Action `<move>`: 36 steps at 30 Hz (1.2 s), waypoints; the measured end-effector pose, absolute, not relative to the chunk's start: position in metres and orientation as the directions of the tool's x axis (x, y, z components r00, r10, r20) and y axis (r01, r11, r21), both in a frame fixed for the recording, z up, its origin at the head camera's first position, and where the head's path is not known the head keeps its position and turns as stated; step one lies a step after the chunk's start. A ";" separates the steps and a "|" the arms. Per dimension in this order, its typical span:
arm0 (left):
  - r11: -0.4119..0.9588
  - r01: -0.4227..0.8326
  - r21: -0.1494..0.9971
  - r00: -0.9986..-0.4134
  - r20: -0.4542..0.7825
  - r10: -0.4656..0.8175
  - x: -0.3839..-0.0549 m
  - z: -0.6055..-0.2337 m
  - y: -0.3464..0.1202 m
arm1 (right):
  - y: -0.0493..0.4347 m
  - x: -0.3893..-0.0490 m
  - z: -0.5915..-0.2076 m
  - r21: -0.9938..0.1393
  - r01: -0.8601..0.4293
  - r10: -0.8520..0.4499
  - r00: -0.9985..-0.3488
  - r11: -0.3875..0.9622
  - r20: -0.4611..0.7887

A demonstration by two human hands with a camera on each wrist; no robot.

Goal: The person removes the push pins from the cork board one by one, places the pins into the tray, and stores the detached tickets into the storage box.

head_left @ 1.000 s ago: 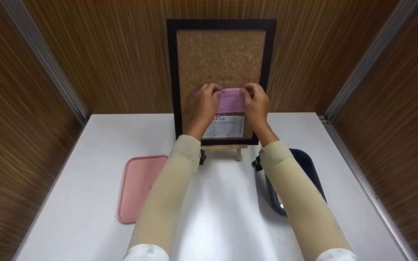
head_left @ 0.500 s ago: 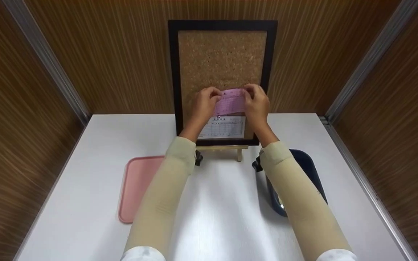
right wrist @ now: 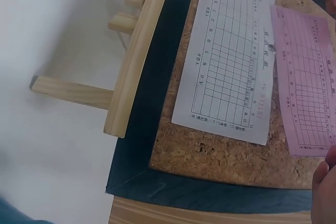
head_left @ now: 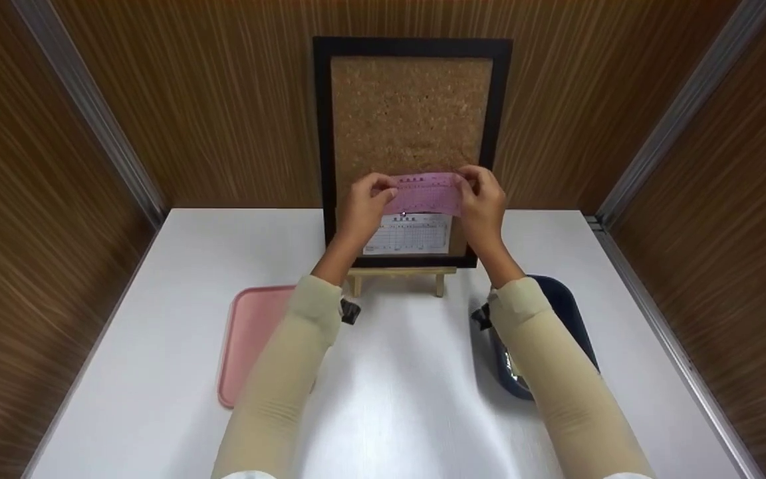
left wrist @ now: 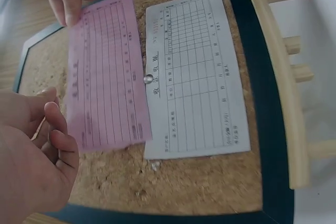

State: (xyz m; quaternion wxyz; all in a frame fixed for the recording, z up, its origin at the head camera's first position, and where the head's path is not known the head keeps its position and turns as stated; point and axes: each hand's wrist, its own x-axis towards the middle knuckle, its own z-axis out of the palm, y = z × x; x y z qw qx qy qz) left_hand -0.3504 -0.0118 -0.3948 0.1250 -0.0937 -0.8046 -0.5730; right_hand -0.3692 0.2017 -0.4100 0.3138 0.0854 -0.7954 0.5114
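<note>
A pink printed form [head_left: 426, 196] is stretched between the two hands in front of a cork board [head_left: 409, 113]. My left hand [head_left: 362, 207] pinches its upper left corner between thumb and fingers. At the upper right corner, my right hand [head_left: 485, 205] pinches it the same way. Right below is a white printed form [head_left: 413, 236] on the lower part of the board. A small clear push pin [left wrist: 148, 78] shows at the white form's top edge, beside the lower edge of the pink form. Only part of the right hand [right wrist: 324, 187] enters the right wrist view.
The board's black frame [head_left: 323, 153] stands on a small wooden easel [head_left: 399, 271] near the back wall. A pink tray [head_left: 250, 332] lies at left, partly under the left sleeve. A dark blue tray [head_left: 566, 306] with something shiny inside sits at right, partly behind the right sleeve.
Both hands have come down a little and spread apart, the left to the left and the right to the right. The pink form has moved down with them, close above the white form.
</note>
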 end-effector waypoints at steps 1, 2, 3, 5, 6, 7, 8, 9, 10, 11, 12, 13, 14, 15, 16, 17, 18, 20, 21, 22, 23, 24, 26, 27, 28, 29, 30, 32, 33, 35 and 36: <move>0.334 0.292 0.896 -0.951 0.310 -0.001 -0.347 -0.397 -0.014 | 0.204 -0.367 -0.411 -0.759 -0.467 0.188 -0.782 0.454 0.594; 0.344 0.288 0.894 -0.951 0.310 -0.009 -0.344 -0.399 -0.017 | 0.206 -0.364 -0.412 -0.755 -0.482 0.189 -0.773 0.446 0.605; 0.353 0.287 0.891 -0.950 0.313 -0.018 -0.340 -0.402 -0.019 | 0.209 -0.361 -0.413 -0.753 -0.495 0.194 -0.765 0.434 0.614; 0.362 0.283 0.888 -0.948 0.316 -0.032 -0.333 -0.408 -0.024 | 0.214 -0.355 -0.415 -0.753 -0.514 0.211 -0.750 0.412 0.627; 0.360 0.287 0.888 -0.946 0.321 -0.037 -0.330 -0.411 -0.027 | 0.217 -0.352 -0.416 -0.754 -0.518 0.220 -0.744 0.404 0.630; 0.356 0.288 0.889 -0.945 0.323 -0.043 -0.326 -0.415 -0.029 | 0.220 -0.348 -0.416 -0.755 -0.521 0.229 -0.741 0.398 0.632; 0.354 0.286 0.890 -0.945 0.324 -0.050 -0.323 -0.418 -0.032 | 0.223 -0.345 -0.417 -0.757 -0.524 0.240 -0.736 0.389 0.633; 0.352 0.285 0.892 -0.944 0.324 -0.058 -0.319 -0.422 -0.035 | 0.226 -0.341 -0.417 -0.765 -0.523 0.251 -0.737 0.377 0.628; 0.351 0.279 0.894 -0.945 0.321 -0.068 -0.315 -0.425 -0.038 | 0.228 -0.337 -0.418 -0.774 -0.516 0.263 -0.740 0.367 0.619; 0.347 0.276 0.896 -0.944 0.321 -0.078 -0.311 -0.428 -0.041 | 0.231 -0.333 -0.419 -0.780 -0.510 0.274 -0.742 0.363 0.612; 0.346 0.272 0.898 -0.943 0.320 -0.090 -0.307 -0.432 -0.044 | 0.234 -0.329 -0.420 -0.784 -0.507 0.282 -0.742 0.357 0.608; 0.343 0.271 0.899 -0.941 0.322 -0.100 -0.303 -0.435 -0.047 | 0.236 -0.324 -0.420 -0.792 -0.500 0.289 -0.747 0.349 0.599; 0.337 0.268 0.902 -0.941 0.321 -0.110 -0.299 -0.438 -0.050 | 0.239 -0.321 -0.421 -0.799 -0.496 0.299 -0.749 0.341 0.592; 0.332 0.266 0.905 -0.940 0.320 -0.118 -0.295 -0.441 -0.054 | 0.242 -0.317 -0.422 -0.805 -0.492 0.308 -0.750 0.332 0.585; 0.327 0.261 0.908 -0.940 0.316 -0.128 -0.291 -0.444 -0.057 | 0.245 -0.313 -0.422 -0.809 -0.488 0.317 -0.750 0.328 0.581; 0.322 0.263 0.909 -0.938 0.319 -0.135 -0.287 -0.447 -0.060 | 0.248 -0.308 -0.423 -0.811 -0.485 0.323 -0.749 0.327 0.578; 0.319 0.261 0.911 -0.938 0.318 -0.141 -0.284 -0.449 -0.063 | 0.251 -0.304 -0.423 -0.814 -0.484 0.330 -0.749 0.321 0.575; 0.308 0.248 0.919 -0.941 0.304 -0.151 -0.278 -0.454 -0.068 | 0.258 -0.297 -0.424 -0.825 -0.473 0.353 -0.749 0.310 0.562; 0.311 0.238 0.920 -0.942 0.297 -0.158 -0.275 -0.457 -0.071 | 0.262 -0.293 -0.425 -0.830 -0.466 0.364 -0.748 0.308 0.555; 0.314 0.225 0.922 -0.944 0.287 -0.165 -0.271 -0.459 -0.074 | 0.265 -0.288 -0.426 -0.835 -0.460 0.377 -0.747 0.303 0.548; 0.317 0.213 0.924 -0.946 0.276 -0.168 -0.269 -0.461 -0.077 | 0.268 -0.284 -0.427 -0.840 -0.454 0.391 -0.745 0.296 0.541; 0.320 0.200 0.926 -0.949 0.264 -0.171 -0.266 -0.464 -0.080 | 0.271 -0.279 -0.429 -0.846 -0.452 0.407 -0.742 0.284 0.533; 0.328 0.174 0.929 -0.955 0.240 -0.175 -0.260 -0.470 -0.086 | 0.278 -0.270 -0.433 -0.859 -0.437 0.440 -0.738 0.268 0.512; 0.333 0.160 0.929 -0.957 0.228 -0.179 -0.257 -0.473 -0.089 | 0.282 -0.265 -0.435 -0.863 -0.436 0.454 -0.734 0.255 0.505; 0.334 0.147 0.931 -0.959 0.217 -0.181 -0.255 -0.476 -0.092 | 0.285 -0.260 -0.437 -0.868 -0.434 0.467 -0.732 0.241 0.496; 0.336 0.134 0.932 -0.961 0.205 -0.186 -0.252 -0.479 -0.095 | 0.288 -0.255 -0.439 -0.873 -0.428 0.479 -0.731 0.233 0.487; 0.342 0.121 0.932 -0.962 0.195 -0.192 -0.249 -0.482 -0.098 | 0.291 -0.250 -0.441 -0.877 -0.425 0.488 -0.729 0.225 0.479; 0.352 0.094 0.931 -0.964 0.174 -0.201 -0.242 -0.489 -0.104 | 0.297 -0.241 -0.446 -0.883 -0.425 0.508 -0.726 0.200 0.464; 0.360 0.082 0.929 -0.965 0.164 -0.203 -0.239 -0.492 -0.107 | 0.299 -0.237 -0.447 -0.885 -0.429 0.520 -0.722 0.181 0.457; 0.375 0.059 0.925 -0.968 0.145 -0.204 -0.233 -0.499 -0.113 | 0.304 -0.229 -0.452 -0.888 -0.440 0.545 -0.715 0.136 0.438; 0.385 0.049 0.922 -0.970 0.136 -0.203 -0.230 -0.503 -0.116 | 0.307 -0.225 -0.455 -0.889 -0.444 0.560 -0.711 0.113 0.426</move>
